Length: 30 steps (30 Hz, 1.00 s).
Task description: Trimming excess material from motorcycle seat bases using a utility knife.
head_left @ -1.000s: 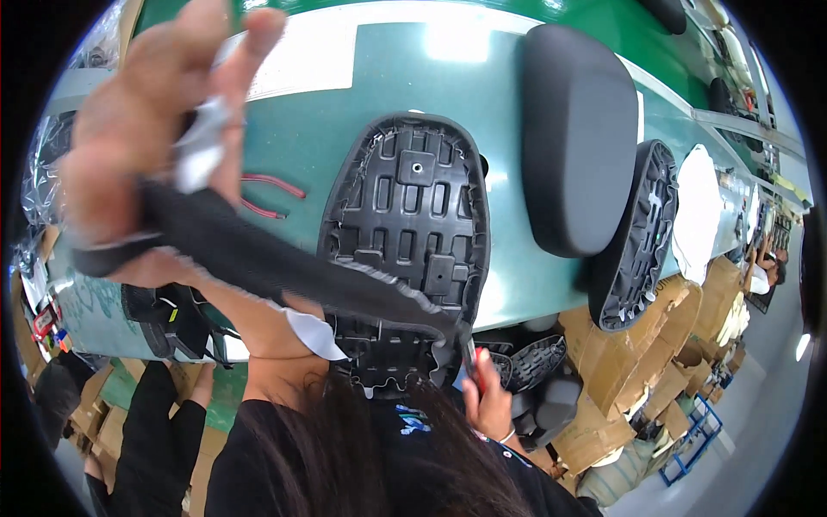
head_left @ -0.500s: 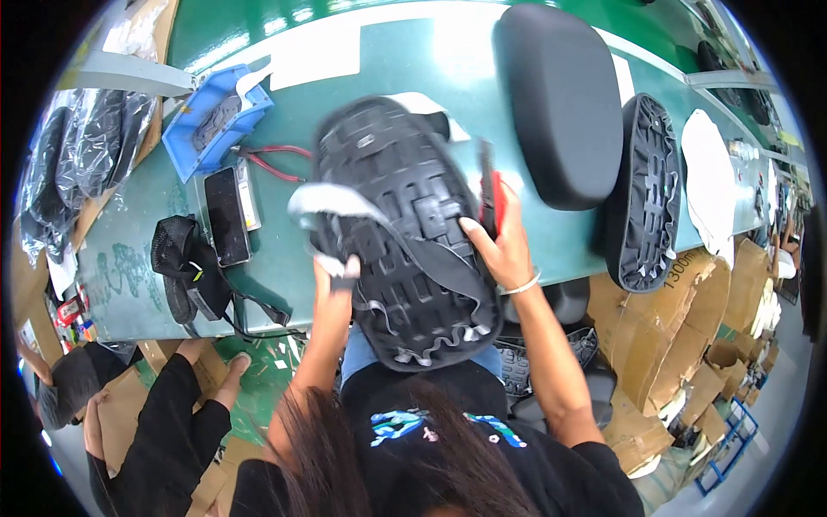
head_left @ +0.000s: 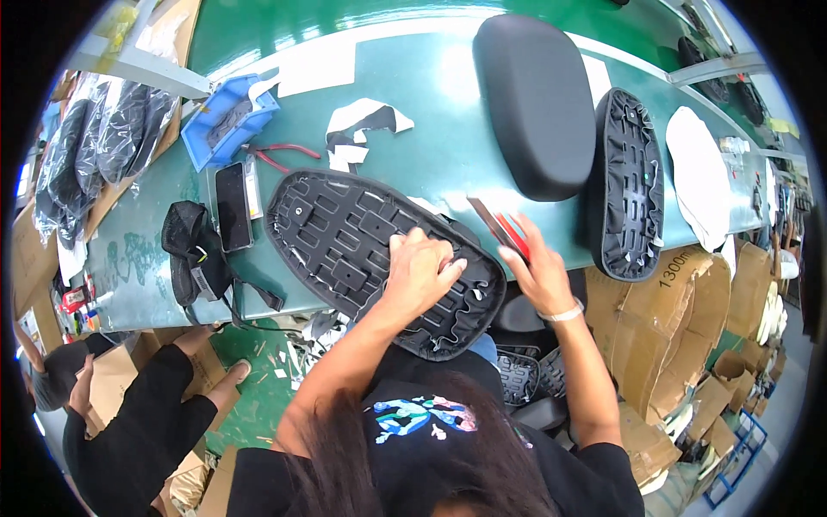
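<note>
A black padded seat (head_left: 327,233) lies underside up across the table's near edge and my lap. Its ribbed plastic base faces me, with the black cover gathered around the rim. My left hand (head_left: 419,274) rests on the base right of its middle, fingers bunched closed; whatever they pinch is hidden. Just off the seat's right side, my right hand (head_left: 540,269) holds a red-handled cutter (head_left: 508,234), its dark, narrow end pointing up and left. Black and white scrap strips (head_left: 366,125) lie beyond the seat.
Red-handled pliers (head_left: 289,157), a blue bin (head_left: 228,121), a phone (head_left: 233,207) and a black strapped bag (head_left: 196,250) lie left. A smooth black seat (head_left: 538,103) and another upturned seat (head_left: 629,185) stand right. Cardboard boxes (head_left: 650,319) fill the lower right. Another person (head_left: 142,414) sits lower left.
The seat has turned, its far end swinging left and nearer me. My left hand has moved from its left side onto the base, without the grey-white strip. The cutter now tilts left.
</note>
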### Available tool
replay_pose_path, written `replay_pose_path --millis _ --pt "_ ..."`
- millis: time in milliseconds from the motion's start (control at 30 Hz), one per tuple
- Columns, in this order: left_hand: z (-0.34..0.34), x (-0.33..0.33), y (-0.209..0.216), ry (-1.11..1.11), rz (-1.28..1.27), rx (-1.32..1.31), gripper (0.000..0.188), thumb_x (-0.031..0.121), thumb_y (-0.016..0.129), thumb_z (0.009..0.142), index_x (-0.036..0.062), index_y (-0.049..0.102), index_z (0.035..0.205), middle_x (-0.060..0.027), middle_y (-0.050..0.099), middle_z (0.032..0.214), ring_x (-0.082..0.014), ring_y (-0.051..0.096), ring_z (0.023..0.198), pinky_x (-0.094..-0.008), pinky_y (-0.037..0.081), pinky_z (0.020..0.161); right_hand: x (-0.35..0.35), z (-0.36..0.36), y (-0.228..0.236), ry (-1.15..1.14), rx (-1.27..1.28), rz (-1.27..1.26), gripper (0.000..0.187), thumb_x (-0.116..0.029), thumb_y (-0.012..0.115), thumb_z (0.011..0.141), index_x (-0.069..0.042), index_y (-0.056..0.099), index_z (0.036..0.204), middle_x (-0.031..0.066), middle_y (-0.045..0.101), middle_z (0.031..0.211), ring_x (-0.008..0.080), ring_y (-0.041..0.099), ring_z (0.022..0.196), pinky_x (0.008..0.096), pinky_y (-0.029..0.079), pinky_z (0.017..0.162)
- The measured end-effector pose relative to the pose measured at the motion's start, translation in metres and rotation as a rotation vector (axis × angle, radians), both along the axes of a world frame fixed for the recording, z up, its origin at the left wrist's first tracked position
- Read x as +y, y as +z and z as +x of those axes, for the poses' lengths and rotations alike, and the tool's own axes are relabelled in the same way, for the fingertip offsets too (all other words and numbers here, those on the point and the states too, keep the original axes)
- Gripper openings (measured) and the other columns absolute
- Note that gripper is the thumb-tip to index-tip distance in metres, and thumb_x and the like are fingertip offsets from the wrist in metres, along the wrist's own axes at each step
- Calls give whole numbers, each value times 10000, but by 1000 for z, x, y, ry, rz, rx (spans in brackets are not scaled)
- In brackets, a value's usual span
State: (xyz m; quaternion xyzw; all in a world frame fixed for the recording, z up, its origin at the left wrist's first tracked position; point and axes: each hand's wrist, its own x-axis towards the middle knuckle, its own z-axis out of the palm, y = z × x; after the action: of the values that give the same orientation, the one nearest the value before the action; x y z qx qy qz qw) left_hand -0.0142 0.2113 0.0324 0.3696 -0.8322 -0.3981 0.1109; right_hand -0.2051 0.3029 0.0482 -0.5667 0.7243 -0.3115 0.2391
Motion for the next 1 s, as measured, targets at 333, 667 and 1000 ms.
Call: replay_pose_path --millis 333,667,1000 --pt "5 -22 2 -139 352 113 340 281 610 811 42 556 575 -58 513 626 -201 476 713 -378 294 753 18 -10 44 424 359 280 531 -232 604 849 -268 432 1351 112 513 651 307 556 512 407 448 468" --pt "-21 -40 70 -311 50 225 148 85 633 743 5 555 839 -142 559 826 -259 573 830 -355 466 685 68 41 33 -108 338 399 508 -249 582 873 -242 423 1355 135 537 665 338 564 507 441 449 449" --pt "-38 -77 -29 126 -360 628 257 37 629 702 64 426 545 -59 368 567 -201 395 595 -340 327 528 49 67 16 -221 185 319 551 -246 571 880 -167 367 1385 174 591 665 375 586 548 462 465 484"
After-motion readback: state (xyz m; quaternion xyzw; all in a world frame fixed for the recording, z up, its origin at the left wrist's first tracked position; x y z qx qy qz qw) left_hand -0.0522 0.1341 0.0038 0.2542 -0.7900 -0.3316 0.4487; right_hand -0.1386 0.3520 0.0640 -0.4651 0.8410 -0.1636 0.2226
